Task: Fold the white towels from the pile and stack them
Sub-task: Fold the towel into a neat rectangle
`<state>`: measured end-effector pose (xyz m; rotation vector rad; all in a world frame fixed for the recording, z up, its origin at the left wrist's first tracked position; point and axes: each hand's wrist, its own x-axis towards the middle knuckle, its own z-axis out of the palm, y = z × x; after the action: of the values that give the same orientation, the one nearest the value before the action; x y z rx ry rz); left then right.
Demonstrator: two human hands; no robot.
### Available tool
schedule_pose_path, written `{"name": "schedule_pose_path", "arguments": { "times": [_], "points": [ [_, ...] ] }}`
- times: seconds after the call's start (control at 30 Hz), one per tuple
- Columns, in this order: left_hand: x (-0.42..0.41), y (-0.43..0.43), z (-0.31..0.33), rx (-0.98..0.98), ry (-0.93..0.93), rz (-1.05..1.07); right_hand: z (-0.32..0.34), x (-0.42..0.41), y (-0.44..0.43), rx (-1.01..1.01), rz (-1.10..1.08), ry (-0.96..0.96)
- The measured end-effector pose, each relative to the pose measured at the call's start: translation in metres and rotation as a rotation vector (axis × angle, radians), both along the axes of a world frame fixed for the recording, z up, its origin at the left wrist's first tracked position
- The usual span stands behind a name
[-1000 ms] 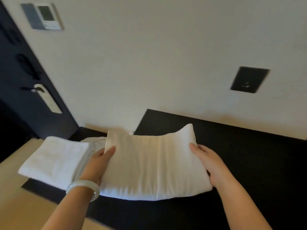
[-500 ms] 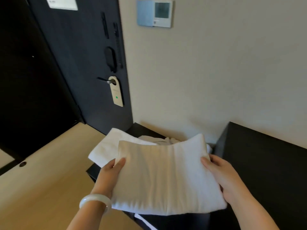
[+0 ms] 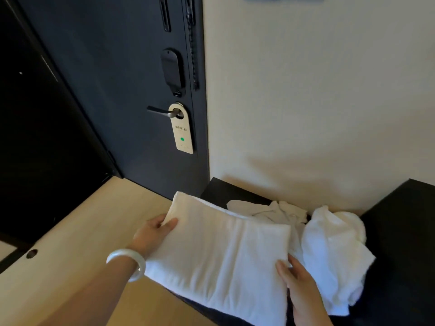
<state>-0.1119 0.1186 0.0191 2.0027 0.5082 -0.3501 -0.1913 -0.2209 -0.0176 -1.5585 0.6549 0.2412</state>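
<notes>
A folded white towel (image 3: 219, 252) lies low over the left end of a low black stand (image 3: 223, 188), held at both ends. My left hand (image 3: 154, 231) grips its far left edge, thumb on top. Fingers of my right hand (image 3: 294, 278) hold its near right edge. Whether another folded towel lies beneath it is hidden. A pile of crumpled white towels (image 3: 329, 250) sits just right of it on the same stand.
A taller black cabinet (image 3: 404, 231) rises at the right. A dark door (image 3: 122, 90) with a lever handle and a hanging tag (image 3: 181, 130) stands behind. Pale wood floor (image 3: 70, 243) spreads to the left. The beige wall (image 3: 306, 102) backs the stand.
Both hands carried the folded towel leftward off the taller black cabinet and down over the low stand; the view swung left, and the crumpled pile now shows to its right.
</notes>
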Motion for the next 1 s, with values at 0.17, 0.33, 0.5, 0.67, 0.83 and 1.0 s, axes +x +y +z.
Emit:
{"name": "schedule_pose_path", "arguments": {
  "times": [0.17, 0.33, 0.5, 0.67, 0.83, 1.0],
  "points": [
    [0.077, 0.022, -0.039, 0.051, 0.037, -0.07, -0.037, 0.051, 0.018, 0.013, -0.066, 0.021],
    [0.096, 0.016, -0.112, 0.197, 0.126, -0.223, -0.079, 0.072, 0.024, -0.161, -0.079, 0.093],
    [0.103, 0.015, -0.125, 0.195, 0.08, -0.191, -0.077, 0.076, 0.022, -0.238, -0.077, 0.112],
    [0.09, -0.015, -0.113, 0.775, -0.084, -0.379, -0.061, 0.083, 0.04, -0.855, 0.111, -0.007],
    [0.074, -0.055, -0.143, 0.84, -0.102, -0.839, -0.076, 0.091, 0.063, -1.215, 0.64, -0.17],
    [0.08, -0.053, -0.157, 0.891, -0.034, -0.919, -0.092, 0.094, 0.044, -1.182, 0.76, -0.099]
  ]
}}
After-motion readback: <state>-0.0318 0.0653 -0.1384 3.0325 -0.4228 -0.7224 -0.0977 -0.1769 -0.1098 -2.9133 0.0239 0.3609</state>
